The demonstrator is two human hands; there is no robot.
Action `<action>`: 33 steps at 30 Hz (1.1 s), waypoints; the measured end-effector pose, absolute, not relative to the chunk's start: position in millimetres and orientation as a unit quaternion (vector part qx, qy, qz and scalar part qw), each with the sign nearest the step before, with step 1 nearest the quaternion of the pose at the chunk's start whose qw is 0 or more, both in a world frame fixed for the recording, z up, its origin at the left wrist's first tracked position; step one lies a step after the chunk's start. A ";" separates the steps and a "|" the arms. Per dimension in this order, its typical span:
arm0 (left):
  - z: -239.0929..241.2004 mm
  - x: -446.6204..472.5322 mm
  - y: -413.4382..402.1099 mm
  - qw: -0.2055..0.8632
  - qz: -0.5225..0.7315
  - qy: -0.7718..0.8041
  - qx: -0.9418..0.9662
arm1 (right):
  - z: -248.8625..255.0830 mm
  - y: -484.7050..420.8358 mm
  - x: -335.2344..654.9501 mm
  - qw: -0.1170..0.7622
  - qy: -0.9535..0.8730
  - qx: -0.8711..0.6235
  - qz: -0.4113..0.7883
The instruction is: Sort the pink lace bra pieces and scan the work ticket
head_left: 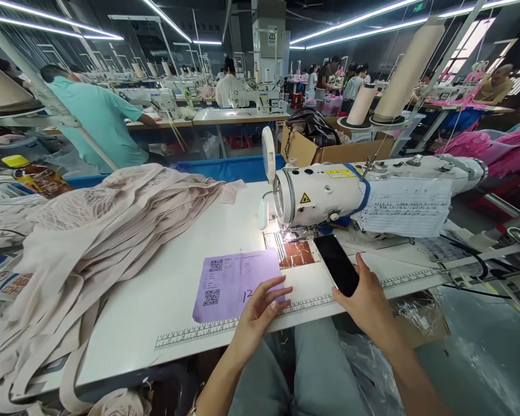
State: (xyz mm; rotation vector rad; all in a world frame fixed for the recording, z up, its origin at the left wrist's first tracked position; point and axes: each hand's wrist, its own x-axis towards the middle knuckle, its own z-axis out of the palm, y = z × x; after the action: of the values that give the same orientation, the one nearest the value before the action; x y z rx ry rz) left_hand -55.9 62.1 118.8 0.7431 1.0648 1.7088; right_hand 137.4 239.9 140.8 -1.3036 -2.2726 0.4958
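Note:
My right hand (370, 300) grips the lower end of a black smartphone (337, 264), its dark screen facing up, just in front of the sewing machine (320, 193). Over the right edge of a purple paper slip (238, 283) hovers my left hand (262, 306), fingers spread and slightly curled, holding nothing. Two QR codes and a handwritten number show on the slip, which lies flat on the white table (164, 300). Whether the left fingertips touch the paper I cannot tell. The machine's lamp lights the needle area left of the phone.
Beige fabric pieces (125, 214) are heaped along the table's left side. Behind the machine stands a cardboard box (329, 151) with a black bag (314, 126) in it. Thread cones (409, 75) rise at the right. A person in a teal shirt (93, 115) sits ahead left.

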 end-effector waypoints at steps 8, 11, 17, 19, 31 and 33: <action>127.8 -5.3 108.1 0.577 0.705 0.379 0.165 | 123.0 197.8 101.6 0.259 -0.835 -0.417 0.249; 125.6 -0.3 111.5 0.547 0.719 0.397 0.159 | 126.3 217.2 103.7 0.267 -0.838 -0.425 0.216; 124.9 5.8 123.6 0.593 0.711 0.355 0.129 | 128.1 227.9 111.2 0.259 -0.829 -0.443 0.221; 125.2 7.8 129.2 0.590 0.718 0.355 0.098 | 126.3 218.1 113.8 0.239 -0.829 -0.438 0.253; 118.4 -2.8 127.6 0.594 0.742 0.292 0.101 | 178.5 346.6 71.1 0.115 -0.877 -0.464 0.044; 116.7 -3.3 126.4 0.597 0.741 0.286 0.113 | 179.4 368.0 54.8 0.091 -0.875 -0.476 0.017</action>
State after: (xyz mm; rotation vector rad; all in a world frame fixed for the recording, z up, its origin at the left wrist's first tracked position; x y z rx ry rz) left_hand -3.3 126.4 116.7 0.2615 0.6650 1.7199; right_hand 54.8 368.0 179.4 -1.4153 -2.5995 0.0515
